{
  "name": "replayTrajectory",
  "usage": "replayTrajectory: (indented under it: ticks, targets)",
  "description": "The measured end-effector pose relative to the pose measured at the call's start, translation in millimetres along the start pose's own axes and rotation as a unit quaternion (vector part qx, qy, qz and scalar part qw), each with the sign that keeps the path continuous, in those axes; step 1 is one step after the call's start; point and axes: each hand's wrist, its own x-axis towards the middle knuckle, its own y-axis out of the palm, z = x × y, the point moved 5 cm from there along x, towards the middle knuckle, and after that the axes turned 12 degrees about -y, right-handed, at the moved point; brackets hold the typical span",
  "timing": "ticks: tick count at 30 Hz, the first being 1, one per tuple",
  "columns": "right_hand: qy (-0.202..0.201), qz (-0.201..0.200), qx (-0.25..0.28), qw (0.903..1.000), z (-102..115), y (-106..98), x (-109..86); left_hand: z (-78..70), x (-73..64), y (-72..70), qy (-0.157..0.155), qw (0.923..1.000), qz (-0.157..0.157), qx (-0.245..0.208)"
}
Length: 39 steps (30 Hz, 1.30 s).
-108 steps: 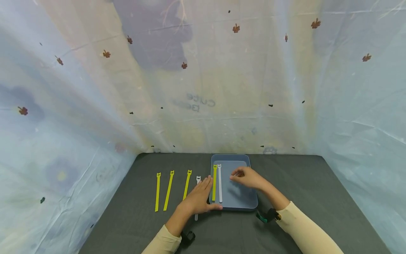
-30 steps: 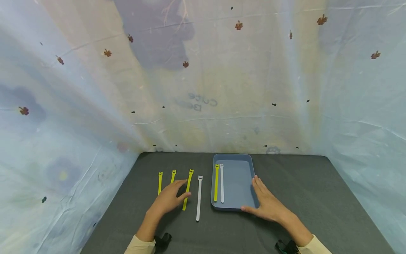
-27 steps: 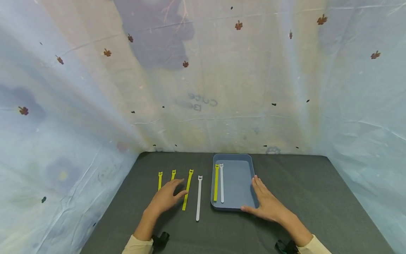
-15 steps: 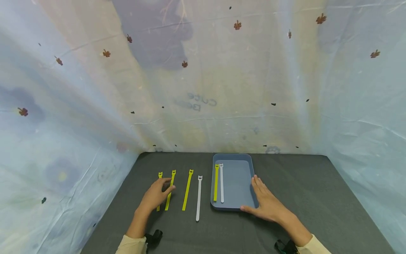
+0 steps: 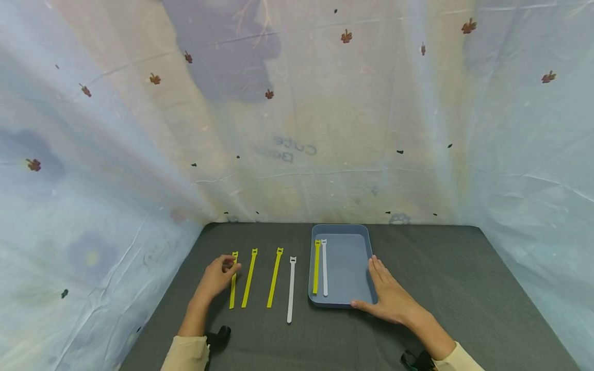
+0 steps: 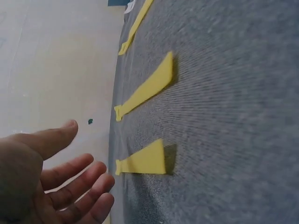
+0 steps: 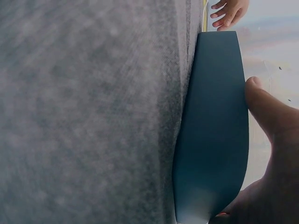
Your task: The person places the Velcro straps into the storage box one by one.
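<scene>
My left hand hovers at the leftmost yellow cable tie, its fingers loosely bent over the slotted head. In the left wrist view a gap shows between thumb and fingers, with no tie in it; that yellow tie lies flat on the cloth. My right hand rests along the right side of the blue-grey tray, fingers straight, thumb on the near rim. Inside the tray, a yellow cable tie and a white cable tie lie side by side at the left.
Between left hand and tray lie two more yellow cable ties and a white cable tie. Dark grey cloth covers the table. A patterned curtain hangs behind and at both sides.
Earlier the right hand was over the tray and the left at its left edge. Since then the right has settled on the tray's right side, while the left has travelled leftward past the ties.
</scene>
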Motion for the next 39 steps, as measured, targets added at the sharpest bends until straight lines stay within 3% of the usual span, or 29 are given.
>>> replayTrajectory:
  ticks: [9,24,39]
  targets:
    - [0.006,0.003,0.007,1.0000,1,-1,-1.2,10.6,14.3,-5.0,-0.043,0.9989,0.007,-0.016]
    - [0.010,0.004,0.010,0.9999,0,1,-0.9,13.3,29.7,-7.9,-0.047,0.9973,0.053,-0.023]
    - [0.012,0.004,0.015,0.9998,-1,1,-1.4,19.3,36.7,-3.0,-0.051,0.9963,0.053,-0.045]
